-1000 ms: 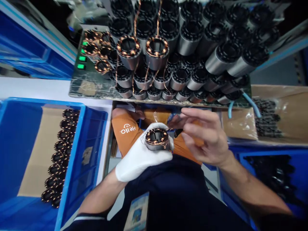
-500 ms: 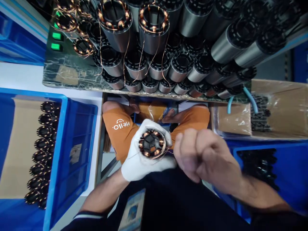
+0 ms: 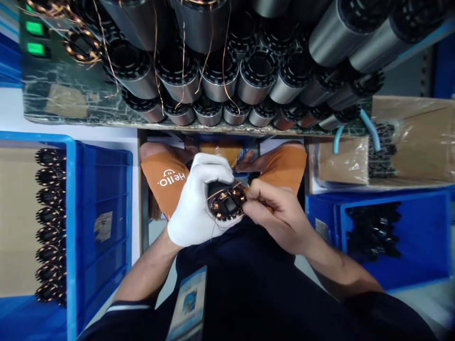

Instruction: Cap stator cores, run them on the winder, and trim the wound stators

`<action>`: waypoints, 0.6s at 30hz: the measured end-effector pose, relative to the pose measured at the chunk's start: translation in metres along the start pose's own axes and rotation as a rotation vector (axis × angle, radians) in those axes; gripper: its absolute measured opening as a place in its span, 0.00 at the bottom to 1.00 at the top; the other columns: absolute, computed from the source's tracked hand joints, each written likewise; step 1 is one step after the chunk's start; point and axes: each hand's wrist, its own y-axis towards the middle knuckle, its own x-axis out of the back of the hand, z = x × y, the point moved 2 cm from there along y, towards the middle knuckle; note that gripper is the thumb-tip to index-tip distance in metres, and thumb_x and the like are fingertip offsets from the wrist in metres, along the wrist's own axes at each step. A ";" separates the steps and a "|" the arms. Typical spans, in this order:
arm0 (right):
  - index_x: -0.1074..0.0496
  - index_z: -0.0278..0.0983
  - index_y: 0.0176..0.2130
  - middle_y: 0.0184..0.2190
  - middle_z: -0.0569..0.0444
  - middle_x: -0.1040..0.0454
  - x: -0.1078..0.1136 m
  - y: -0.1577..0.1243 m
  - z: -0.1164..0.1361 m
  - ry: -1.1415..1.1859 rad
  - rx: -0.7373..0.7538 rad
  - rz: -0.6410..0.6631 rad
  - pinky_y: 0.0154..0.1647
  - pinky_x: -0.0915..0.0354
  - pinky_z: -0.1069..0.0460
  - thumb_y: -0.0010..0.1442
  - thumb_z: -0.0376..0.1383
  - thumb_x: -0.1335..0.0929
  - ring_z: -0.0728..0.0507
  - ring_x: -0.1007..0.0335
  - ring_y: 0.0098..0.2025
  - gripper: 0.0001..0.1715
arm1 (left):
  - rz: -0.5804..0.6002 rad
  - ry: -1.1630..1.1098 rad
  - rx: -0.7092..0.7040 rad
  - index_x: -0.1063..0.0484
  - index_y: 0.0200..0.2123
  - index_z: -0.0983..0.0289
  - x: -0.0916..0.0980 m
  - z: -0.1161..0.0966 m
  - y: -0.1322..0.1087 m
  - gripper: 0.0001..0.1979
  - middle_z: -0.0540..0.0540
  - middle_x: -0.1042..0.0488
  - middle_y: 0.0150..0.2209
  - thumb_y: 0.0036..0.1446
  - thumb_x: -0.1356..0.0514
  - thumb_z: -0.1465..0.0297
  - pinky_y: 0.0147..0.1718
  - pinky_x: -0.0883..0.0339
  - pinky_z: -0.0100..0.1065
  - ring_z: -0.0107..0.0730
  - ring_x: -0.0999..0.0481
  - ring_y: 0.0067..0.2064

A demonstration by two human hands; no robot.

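Note:
In the head view, my left hand, in a white glove, is wrapped round a motor stator. The stator's ring end faces up toward me, tilted, with copper windings round a dark core. Loose copper wire loops over its rim, and a thin end hangs below. My bare right hand pinches at the stator's right edge, thumb and forefinger together. A fine copper wire runs to those fingertips. The other fingers of this hand are curled.
Metal-cased stators crowd the bench ahead, some trailing copper wires. A blue crate at left holds a column of wound stators. At right are a plastic-lined carton and a blue bin with black parts.
My right hand has come in from the right, and its fingers now pinch at the stator's edge. The stator has tilted in my left hand. The view has shifted slightly.

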 end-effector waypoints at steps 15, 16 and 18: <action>0.31 0.41 0.31 0.52 0.47 0.19 -0.008 0.013 0.011 0.019 0.389 -0.016 0.47 0.22 0.43 0.79 0.38 0.28 0.41 0.23 0.45 0.22 | -0.154 -1.007 0.861 0.20 0.43 0.60 -0.036 0.006 -0.012 0.21 0.52 0.24 0.35 0.53 0.21 0.56 0.26 0.30 0.32 0.30 0.28 0.28; 0.33 0.41 0.30 0.46 0.48 0.18 -0.010 0.016 0.014 0.067 0.413 0.000 0.43 0.23 0.45 0.79 0.37 0.29 0.42 0.23 0.41 0.22 | -0.118 -0.953 0.890 0.20 0.42 0.60 -0.035 0.008 -0.014 0.21 0.54 0.23 0.35 0.56 0.21 0.54 0.29 0.27 0.35 0.34 0.25 0.31; 0.35 0.42 0.30 0.36 0.52 0.23 -0.018 0.022 0.015 0.081 0.401 0.027 0.38 0.27 0.47 0.79 0.35 0.29 0.45 0.27 0.35 0.23 | -0.087 -0.885 0.953 0.20 0.40 0.60 -0.032 0.013 -0.019 0.20 0.55 0.21 0.36 0.59 0.21 0.52 0.33 0.23 0.38 0.40 0.20 0.36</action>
